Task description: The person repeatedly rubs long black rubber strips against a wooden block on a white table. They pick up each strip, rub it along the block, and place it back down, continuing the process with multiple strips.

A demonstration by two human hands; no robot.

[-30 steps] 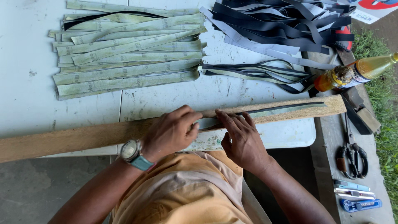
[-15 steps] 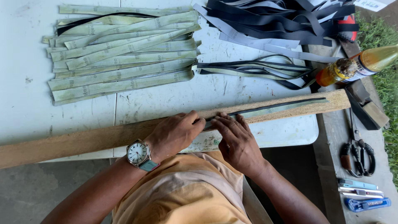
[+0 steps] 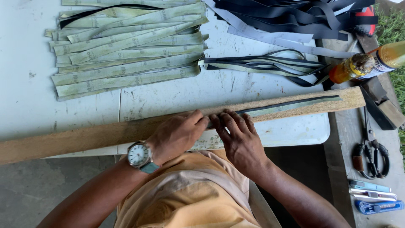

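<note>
Both hands press flat, fingers together, on a thin strip (image 3: pixel 291 105) laid along a long wooden plank (image 3: pixel 105 133). The left hand (image 3: pixel 177 135), with a wristwatch (image 3: pixel 137 155) on its wrist, and the right hand (image 3: pixel 238 137) meet fingertip to fingertip near the plank's middle; neither closes around anything. The strip runs from the fingertips toward 2 o'clock, nearly to the plank's far end. Whether it is glued down or only lying loose cannot be told from this angle.

The strip could buckle or creep off the plank's edge if the two hands push unevenly, as it is narrow and lies close to that edge. The plank overhangs the white worktop (image 3: pixel 25 105) at both ends, so heavy pressure might tip or slide it.

At 11 o'clock lies a pile of pale green strips (image 3: pixel 126 50); at 1 o'clock dark strips (image 3: pixel 295 14) and an amber bottle (image 3: pixel 367 63) on its side, which a shifting plank end could knock.
</note>
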